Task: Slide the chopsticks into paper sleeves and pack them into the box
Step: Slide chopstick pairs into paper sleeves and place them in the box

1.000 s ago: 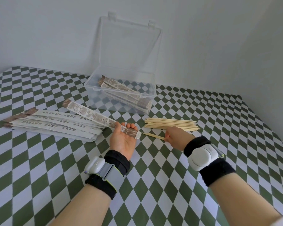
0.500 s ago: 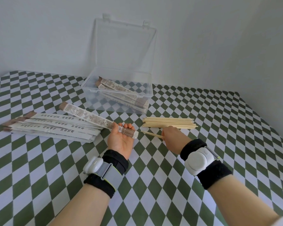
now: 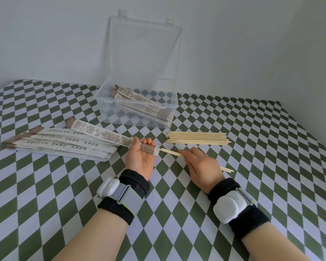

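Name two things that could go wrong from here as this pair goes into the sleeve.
1. The pair has its tips at the mouth of the sleeve, which the left grip holds; pushed hard, they might catch the paper edge and crumple or tear it.
2. The right grip holds the pair, and the sticks look slightly apart at the back, so one might slide outside the sleeve.

The table (image 3: 271, 147) is a green-and-white diamond check. The box (image 3: 109, 112) is clear; its sleeves (image 3: 132, 96) are white with brown print. Left of the box, the stack (image 3: 64, 146) is white with dark lettering and brown tips. Before the box, the sleeve (image 3: 102, 133) has grey-brown pictures and a brown dotted end; chopsticks (image 3: 196, 138) and pair (image 3: 171, 153) are pale wood. Wristbands (image 3: 134, 180) are black, trackers (image 3: 229, 206) white.
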A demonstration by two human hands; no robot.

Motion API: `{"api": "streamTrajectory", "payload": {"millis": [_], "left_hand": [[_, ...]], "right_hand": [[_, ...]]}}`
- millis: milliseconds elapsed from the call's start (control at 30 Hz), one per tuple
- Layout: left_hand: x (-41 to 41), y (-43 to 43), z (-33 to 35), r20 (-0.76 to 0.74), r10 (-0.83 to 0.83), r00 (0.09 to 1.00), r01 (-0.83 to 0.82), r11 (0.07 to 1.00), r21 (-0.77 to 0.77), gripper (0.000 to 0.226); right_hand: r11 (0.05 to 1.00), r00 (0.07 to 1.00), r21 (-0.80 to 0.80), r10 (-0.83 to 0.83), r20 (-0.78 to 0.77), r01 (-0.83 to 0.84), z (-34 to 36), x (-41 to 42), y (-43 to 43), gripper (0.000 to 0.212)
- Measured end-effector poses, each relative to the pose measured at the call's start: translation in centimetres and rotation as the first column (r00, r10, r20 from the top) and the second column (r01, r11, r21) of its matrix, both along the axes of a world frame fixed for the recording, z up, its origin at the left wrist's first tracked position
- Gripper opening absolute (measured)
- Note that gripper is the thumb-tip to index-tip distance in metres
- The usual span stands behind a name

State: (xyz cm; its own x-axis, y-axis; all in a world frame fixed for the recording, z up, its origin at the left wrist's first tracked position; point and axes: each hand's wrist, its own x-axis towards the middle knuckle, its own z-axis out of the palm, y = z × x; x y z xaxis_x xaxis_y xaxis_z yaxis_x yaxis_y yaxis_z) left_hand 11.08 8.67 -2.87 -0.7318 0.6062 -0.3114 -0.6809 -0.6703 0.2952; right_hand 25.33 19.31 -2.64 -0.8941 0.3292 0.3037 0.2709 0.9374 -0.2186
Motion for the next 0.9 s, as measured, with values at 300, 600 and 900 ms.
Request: {"api": "streamTrajectory", "payload": {"millis": [300, 600, 900], "left_hand": [[0.3, -0.1, 0.1, -0.021, -0.027, 0.999, 0.026, 0.999, -0.046, 0.029], [0.5, 0.0, -0.2, -0.081, -0.056, 0.995, 0.052, 0.998, -0.045, 0.023], [1.7, 0.3, 0.2, -0.305, -0.173, 0.937, 0.125, 0.978, -0.168, 0.011]], "right_hand": [[0.971, 0.994, 0.238, 0.012, -0.106, 0.014, 0.2, 0.0, -0.3, 0.045], [0.952, 0.993, 0.302, -0.012, -0.12, 0.048, -0.1, -0.1, -0.1, 0.047], [0.977, 0.975, 0.205, -0.014, -0.223, 0.061, -1.2, -0.5, 0.2, 0.049]]}}
